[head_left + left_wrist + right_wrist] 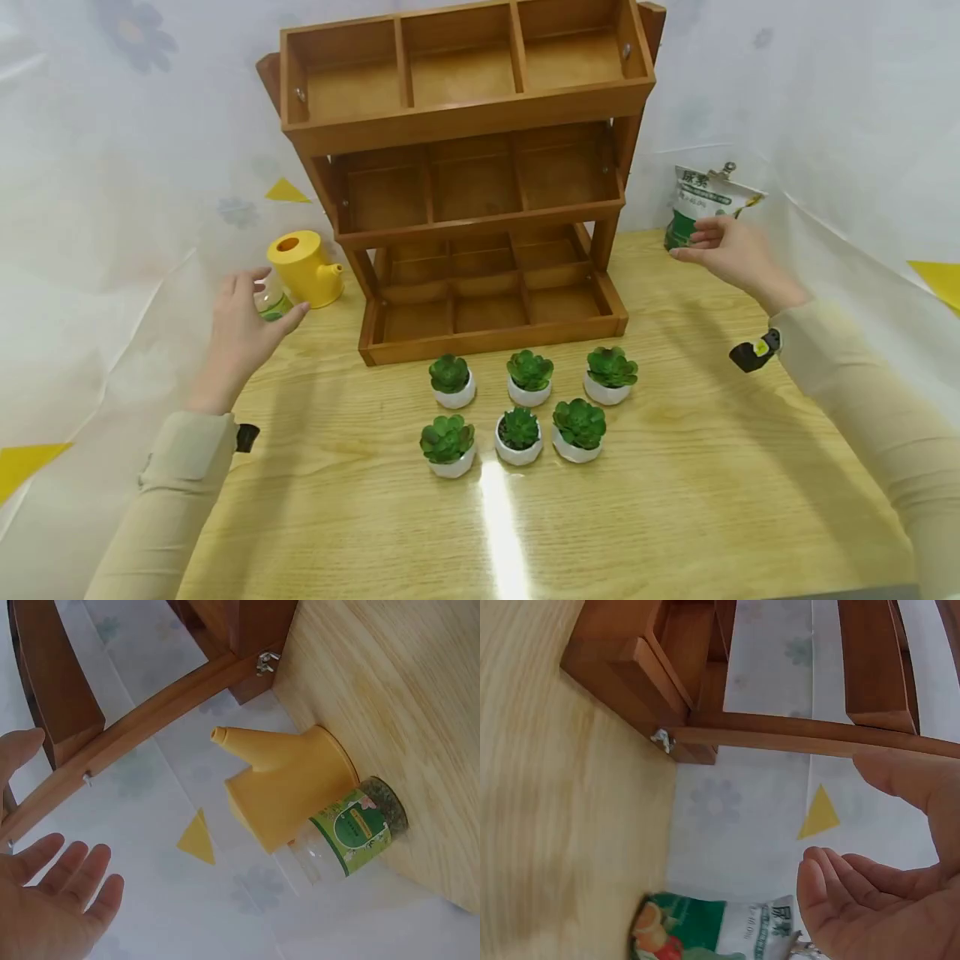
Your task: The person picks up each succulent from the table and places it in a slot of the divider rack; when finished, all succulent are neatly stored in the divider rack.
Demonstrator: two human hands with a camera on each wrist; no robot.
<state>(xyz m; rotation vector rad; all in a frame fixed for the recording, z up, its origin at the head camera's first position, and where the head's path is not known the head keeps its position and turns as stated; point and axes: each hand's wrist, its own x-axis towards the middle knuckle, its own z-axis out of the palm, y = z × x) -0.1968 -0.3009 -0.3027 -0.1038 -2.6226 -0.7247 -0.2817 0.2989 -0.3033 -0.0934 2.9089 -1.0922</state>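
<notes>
My left hand [243, 333] is raised with fingers apart, holding nothing, in front of a clear jar with a green label [356, 829] and beside a yellow watering can [307, 271]. My right hand [738, 257], also empty, hovers with relaxed fingers and thumb apart, overlapping the view of a green and white bag [705, 200] closed by a metal clip. Between the hands stands a brown wooden three-tier rack [468, 221] with bare compartments. Several small succulents in white pots [518, 437] sit in two rows before it.
The light wooden table [660, 483] carries everything. White sheeting with flower prints hangs behind and at both sides, with yellow triangles [287, 192] on it. The rack's lowest tier reaches close to the back row of pots. A bright reflection lies on the table's front part.
</notes>
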